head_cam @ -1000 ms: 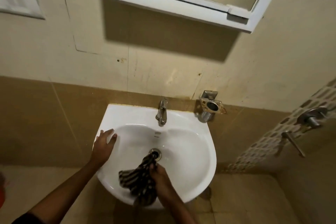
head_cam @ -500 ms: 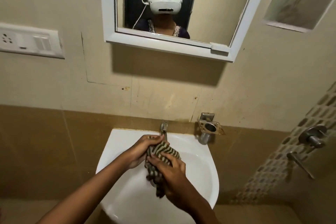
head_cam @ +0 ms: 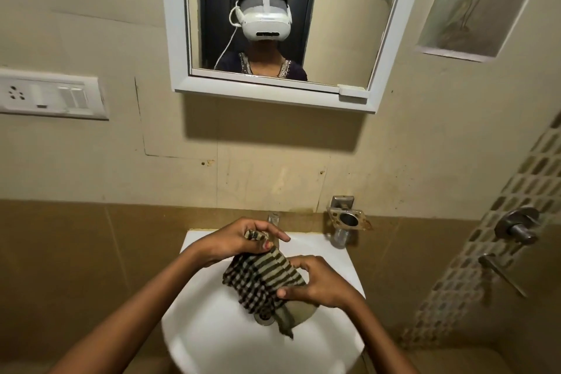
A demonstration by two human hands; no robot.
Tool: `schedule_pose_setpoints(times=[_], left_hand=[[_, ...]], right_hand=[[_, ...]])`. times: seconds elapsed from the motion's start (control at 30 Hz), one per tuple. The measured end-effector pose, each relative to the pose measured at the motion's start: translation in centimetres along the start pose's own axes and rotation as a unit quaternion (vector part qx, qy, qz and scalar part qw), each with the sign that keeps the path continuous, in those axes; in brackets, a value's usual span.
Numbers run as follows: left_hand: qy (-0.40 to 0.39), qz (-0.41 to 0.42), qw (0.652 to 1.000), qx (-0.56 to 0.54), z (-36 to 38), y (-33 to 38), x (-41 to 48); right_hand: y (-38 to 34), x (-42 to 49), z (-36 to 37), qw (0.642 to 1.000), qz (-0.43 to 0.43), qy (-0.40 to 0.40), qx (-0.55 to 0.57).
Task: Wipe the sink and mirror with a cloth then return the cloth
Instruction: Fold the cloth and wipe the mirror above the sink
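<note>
Low in the middle of the frame, both hands hold a striped and checked cloth point(head_cam: 263, 279) above the white sink point(head_cam: 212, 340). The left hand point(head_cam: 239, 241) sits higher and further back, just in front of the tap point(head_cam: 273, 218), with its fingers curled around the upper end of the cloth, a small bunch of fabric poking out between thumb and forefinger. The right hand point(head_cam: 315, 282) is lower and to the right, its fingers and thumb pinched on the cloth's right edge. The fabric is stretched between the two hands, and a loose tail hangs down from it toward the drain point(head_cam: 263, 317) at the bottom of the basin; whether the tail touches the basin cannot be told. On the wall to the right of the tap, a metal holder point(head_cam: 348, 218) with a round ring is fixed at the line where the beige wall meets the brown tiles. At the top centre hangs the white-framed mirror point(head_cam: 340, 24), which reflects the person wearing a white headset point(head_cam: 266, 21). A white switch panel point(head_cam: 51, 94) sits at the left edge, a frosted window point(head_cam: 473, 0) at the upper right, and metal shower fittings point(head_cam: 516, 228) stand out from the patterned tiles at the right edge.
</note>
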State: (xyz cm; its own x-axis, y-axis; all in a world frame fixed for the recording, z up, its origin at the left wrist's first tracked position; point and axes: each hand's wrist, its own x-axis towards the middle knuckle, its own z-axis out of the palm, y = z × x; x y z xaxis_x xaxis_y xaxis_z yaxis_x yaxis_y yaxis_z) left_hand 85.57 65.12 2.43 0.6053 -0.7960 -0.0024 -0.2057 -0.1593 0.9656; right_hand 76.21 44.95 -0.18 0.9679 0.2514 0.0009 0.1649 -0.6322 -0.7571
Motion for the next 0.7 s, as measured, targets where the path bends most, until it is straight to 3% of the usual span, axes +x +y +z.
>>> schedule_pose_setpoints(times=[0.17, 0.33, 0.47, 0.57, 0.7], left_hand=[[-0.043, -0.013, 0.996, -0.082, -2.4, -1.4, -1.7], [-0.01, 0.051, 0.986, -0.157, -2.5, -0.3, -1.2], [0.005, 0.143, 0.946, -0.29, 0.2, 4.4, 1.2], [0.099, 0.08, 0.942, -0.311, 2.4, 6.5, 1.4], [0.156, 0.049, 0.958, -0.237, 2.4, 7.5, 2.9]], right_hand=[[-4.2, -1.0, -3.9, 0.991, -0.075, -0.007, -0.114], [-9.1, -0.5, -6.7, 0.957, -0.189, -0.064, -0.212], [-13.2, 1.4, -8.2, 0.934, -0.291, -0.004, -0.206], [-14.2, 2.7, -9.3, 0.941, -0.285, 0.057, -0.175], [-13.9, 3.6, -10.2, 0.945, -0.254, 0.125, -0.163]])
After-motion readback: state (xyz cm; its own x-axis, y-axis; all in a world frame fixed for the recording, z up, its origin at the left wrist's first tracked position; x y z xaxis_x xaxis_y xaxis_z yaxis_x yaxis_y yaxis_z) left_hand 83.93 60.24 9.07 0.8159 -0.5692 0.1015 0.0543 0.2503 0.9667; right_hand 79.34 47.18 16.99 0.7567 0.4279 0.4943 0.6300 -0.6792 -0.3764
